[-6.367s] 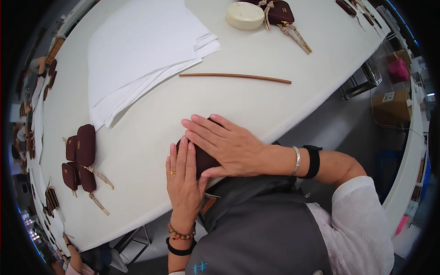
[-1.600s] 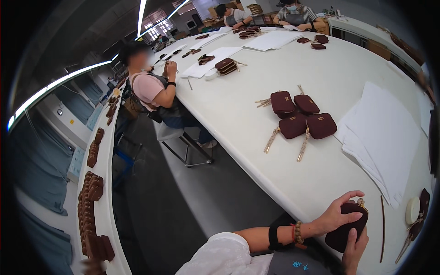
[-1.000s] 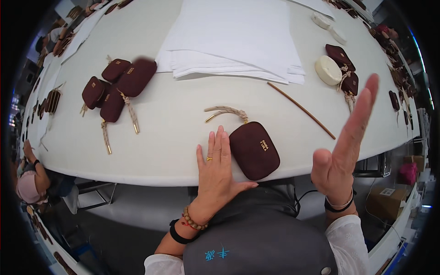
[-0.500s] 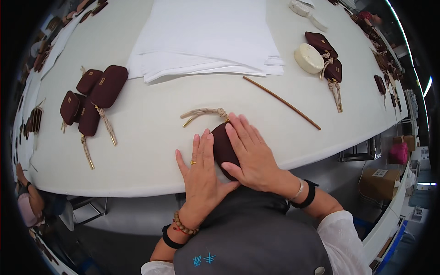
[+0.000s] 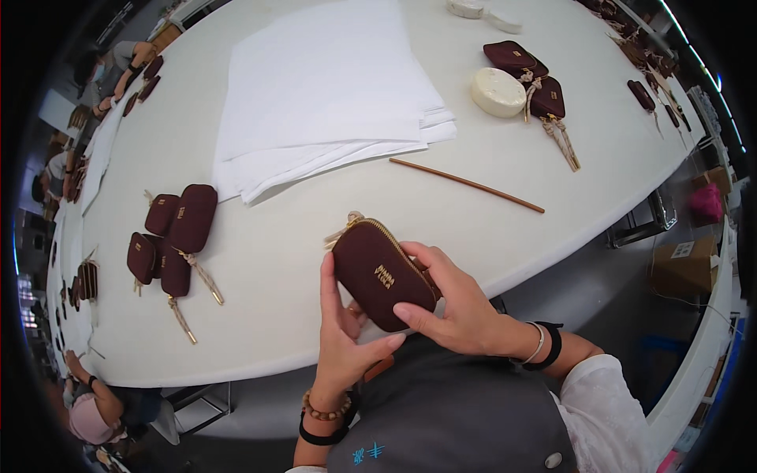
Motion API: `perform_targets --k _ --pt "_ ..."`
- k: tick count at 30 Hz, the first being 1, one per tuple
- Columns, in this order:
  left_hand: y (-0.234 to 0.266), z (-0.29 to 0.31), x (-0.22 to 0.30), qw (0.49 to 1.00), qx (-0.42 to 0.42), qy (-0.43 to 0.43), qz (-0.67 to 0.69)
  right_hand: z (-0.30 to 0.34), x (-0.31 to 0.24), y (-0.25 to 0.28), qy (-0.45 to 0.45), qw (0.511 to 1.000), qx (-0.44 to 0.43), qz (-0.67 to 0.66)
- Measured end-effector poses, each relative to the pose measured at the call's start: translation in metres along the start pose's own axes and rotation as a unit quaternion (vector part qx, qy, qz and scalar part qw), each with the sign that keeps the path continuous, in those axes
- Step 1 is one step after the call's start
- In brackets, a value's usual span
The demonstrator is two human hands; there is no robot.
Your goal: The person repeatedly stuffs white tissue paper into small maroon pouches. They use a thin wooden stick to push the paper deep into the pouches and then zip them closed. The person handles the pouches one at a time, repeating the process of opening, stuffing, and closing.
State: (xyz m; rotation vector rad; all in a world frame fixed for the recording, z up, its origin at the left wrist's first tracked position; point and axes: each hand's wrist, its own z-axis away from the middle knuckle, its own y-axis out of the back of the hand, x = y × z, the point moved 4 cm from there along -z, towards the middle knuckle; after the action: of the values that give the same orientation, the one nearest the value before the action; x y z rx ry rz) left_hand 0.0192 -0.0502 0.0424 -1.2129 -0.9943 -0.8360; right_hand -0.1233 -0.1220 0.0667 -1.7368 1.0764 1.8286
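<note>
A dark maroon zip pouch (image 5: 378,272) with gold lettering is tilted up in front of me, off the table's near edge. Its gold zipper runs along the upper edge, and a beige cord pull hangs at the top left corner. My right hand (image 5: 457,309) grips the right side, thumb on the front face and fingers behind. Against the left side, my left hand (image 5: 344,343) steadies the pouch with its fingers along the edge and partly behind it; its thumb stands away from the front.
Several similar pouches (image 5: 193,221) lie clustered at left. More pouches (image 5: 512,57) rest at the far right beside a cream round roll (image 5: 498,92). A stack of white paper (image 5: 315,94) and a thin brown stick (image 5: 469,185) lie on the white table (image 5: 284,315). Co-workers (image 5: 118,71) sit along the left.
The pouch, earlier lying flat under both hands, is now lifted and turned so its lettered face shows. My hands have moved from its top to its sides. The view has swung left.
</note>
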Motion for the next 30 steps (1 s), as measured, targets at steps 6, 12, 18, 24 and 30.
perform_targets --k 6,12,18,24,30 --pt "0.0 0.002 0.006 0.983 0.052 0.022 0.177 -0.007 -0.015 -0.015 0.028 0.995 -0.097 -0.021" --pt "0.023 0.016 -0.014 0.944 0.044 0.095 0.312 -0.012 -0.035 0.006 0.138 0.985 -0.101 0.019" --pt "-0.007 0.006 0.012 0.972 0.008 0.09 0.218 -0.034 -0.028 0.019 0.191 0.976 -0.015 0.101" --pt "0.004 0.011 0.009 0.973 -0.002 0.141 0.18 -0.045 -0.033 0.017 0.184 0.971 -0.104 0.109" --pt "0.003 0.006 0.014 0.987 0.053 0.141 0.058 -0.04 -0.024 0.031 0.176 0.956 -0.128 0.198"
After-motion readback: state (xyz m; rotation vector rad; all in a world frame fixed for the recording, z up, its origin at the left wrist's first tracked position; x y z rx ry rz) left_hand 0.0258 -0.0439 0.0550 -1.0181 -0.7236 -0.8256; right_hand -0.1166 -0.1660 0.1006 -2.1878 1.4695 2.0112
